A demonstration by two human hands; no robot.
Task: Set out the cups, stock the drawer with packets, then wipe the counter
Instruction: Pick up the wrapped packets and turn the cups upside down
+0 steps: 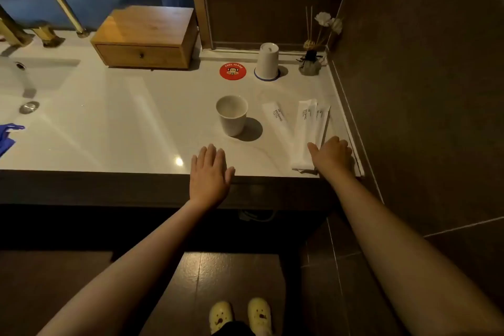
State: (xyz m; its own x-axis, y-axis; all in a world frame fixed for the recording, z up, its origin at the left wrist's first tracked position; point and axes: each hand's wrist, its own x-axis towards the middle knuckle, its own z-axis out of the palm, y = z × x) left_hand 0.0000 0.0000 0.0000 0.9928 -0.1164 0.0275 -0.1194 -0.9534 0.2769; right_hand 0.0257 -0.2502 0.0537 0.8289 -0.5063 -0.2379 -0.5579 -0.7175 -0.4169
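Your slippers [240, 315] sit lowest in view, below the front edge of the counter [122, 131]. Landmark: the cup [231, 114], mouth up, standing bare on the counter with no coaster under it. Left hand [210, 174]: just nearer you than the cup, palm down on the counter's front edge, fingers straight and together, holding nothing; judged a brace or rest. Right hand [332, 155]: right of the cup and nearer you, on the near ends of the packets [308, 128], thumb laid across the top one, fingers bent downward; cannot tell whether it grips them or only presses. Packets lie just right of the cup, running away from you, one apart and angled, the others stacked; judged staged for the drawer. Print on two reads "BRUSHING TEETH". Beyond the cup: red coaster [233, 71], lettered "PAUL FRANK" over a monkey face, nothing on it; judged the cup's intended seat. Beyond and right of the cup: inverted cup [267, 61], mouth down on a blue-rimmed coaster, likely to keep it clean. Beyond and left of the cup: wooden box [144, 24], its drawer [140, 56] closed, so stocking is judged not begun. Far left of the cup, at the frame edge: blue item [8, 136], cloth or glove, cannot tell; wiping is judged still ahead.
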